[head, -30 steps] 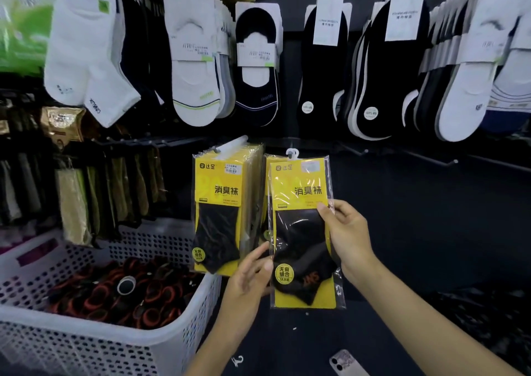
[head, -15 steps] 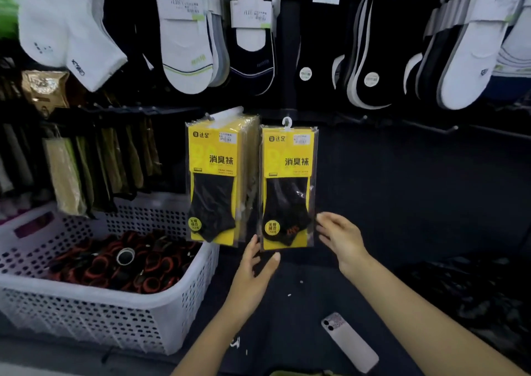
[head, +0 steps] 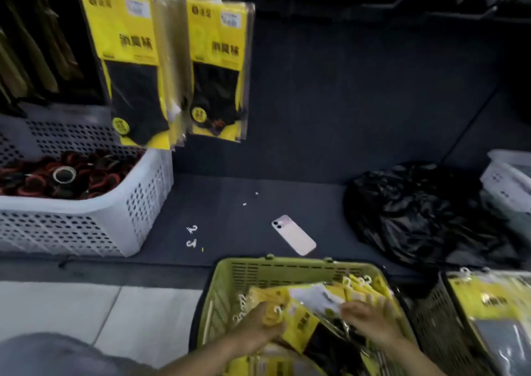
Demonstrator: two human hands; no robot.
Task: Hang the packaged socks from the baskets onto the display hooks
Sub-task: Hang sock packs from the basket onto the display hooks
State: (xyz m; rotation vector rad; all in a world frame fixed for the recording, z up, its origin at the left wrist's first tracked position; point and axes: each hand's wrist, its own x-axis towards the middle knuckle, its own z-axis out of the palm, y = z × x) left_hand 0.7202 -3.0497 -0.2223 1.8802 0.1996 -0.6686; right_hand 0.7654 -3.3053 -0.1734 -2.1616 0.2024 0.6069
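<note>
Dark grey shelving is filling the background, with a white basket (head: 138,203) of red-and-black rolls sitting at the left edge. Above it, in the upper left of the frame, two bunches of hanging sock packs (head: 218,68) are dangling side by side. A phone (head: 293,234) is lying on the dark ledge at centre. At bottom centre a green basket (head: 287,272) is holding loose sock packs (head: 316,298). The left hand (head: 258,329) is curling round one yellow pack (head: 271,316) inside it, while the right hand (head: 370,318) is lying on the pile, its grasp too blurred to tell. A black bag (head: 425,211) is slumping at right, above a dark basket (head: 431,318) of more packs.
</note>
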